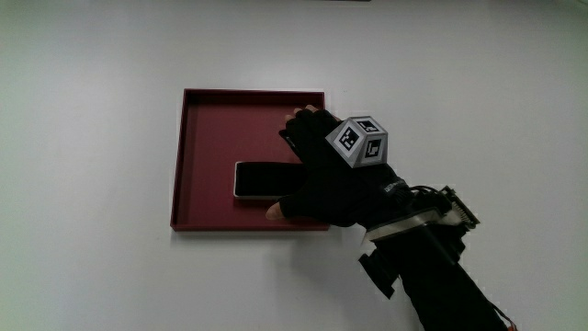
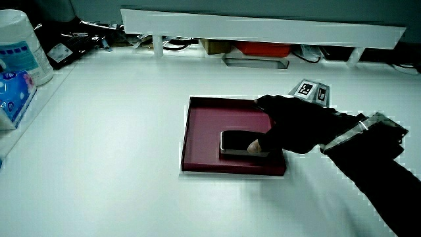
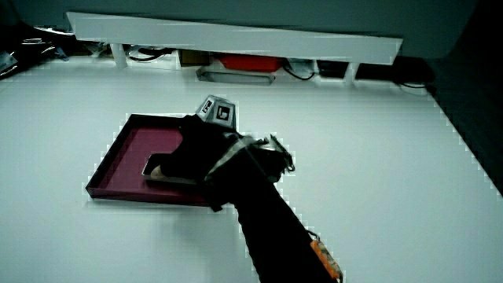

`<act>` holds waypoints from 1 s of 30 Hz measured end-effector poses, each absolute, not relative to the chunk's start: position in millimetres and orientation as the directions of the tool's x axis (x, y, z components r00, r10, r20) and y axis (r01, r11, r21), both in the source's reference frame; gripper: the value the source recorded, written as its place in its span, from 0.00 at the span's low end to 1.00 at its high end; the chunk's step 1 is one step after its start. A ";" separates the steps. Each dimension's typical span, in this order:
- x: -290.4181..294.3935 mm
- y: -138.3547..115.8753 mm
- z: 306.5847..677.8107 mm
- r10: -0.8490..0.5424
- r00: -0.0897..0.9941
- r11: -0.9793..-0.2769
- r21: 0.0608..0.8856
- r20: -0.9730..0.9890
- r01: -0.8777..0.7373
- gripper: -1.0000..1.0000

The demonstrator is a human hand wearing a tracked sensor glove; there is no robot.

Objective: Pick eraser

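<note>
On the white bench point(image 1: 92, 138), from above, your hand point(image 1: 326, 179) lies over the dark red tray point(image 1: 211, 124), its fingers point(image 1: 276, 211) closing on the end of the black eraser point(image 1: 262, 179) that lies flat in the tray at the hand's nine o'clock. Seen in a side view, the thumb tip point(image 2: 253, 146) rests on the eraser point(image 2: 238, 141). Elsewhere in a side view the hand point(image 3: 196, 149) hides most of it.
</note>
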State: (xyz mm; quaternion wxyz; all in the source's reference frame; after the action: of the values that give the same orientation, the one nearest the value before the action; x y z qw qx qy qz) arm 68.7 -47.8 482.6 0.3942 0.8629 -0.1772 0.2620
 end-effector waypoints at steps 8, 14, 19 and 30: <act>63.4 -44.6 506.8 -0.060 0.801 -0.618 0.608 0.596 -0.498 0.50; 61.7 -40.4 524.3 -0.042 0.813 -0.609 0.630 0.580 -0.481 0.50; 60.0 -38.6 522.3 -0.054 0.805 -0.608 0.620 0.591 -0.495 0.50; 57.5 -36.8 523.1 -0.092 0.807 -0.679 0.556 0.583 -0.479 0.64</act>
State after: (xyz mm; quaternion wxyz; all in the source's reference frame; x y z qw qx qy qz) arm 57.5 -36.8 523.1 0.3662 0.8773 -0.1628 0.2642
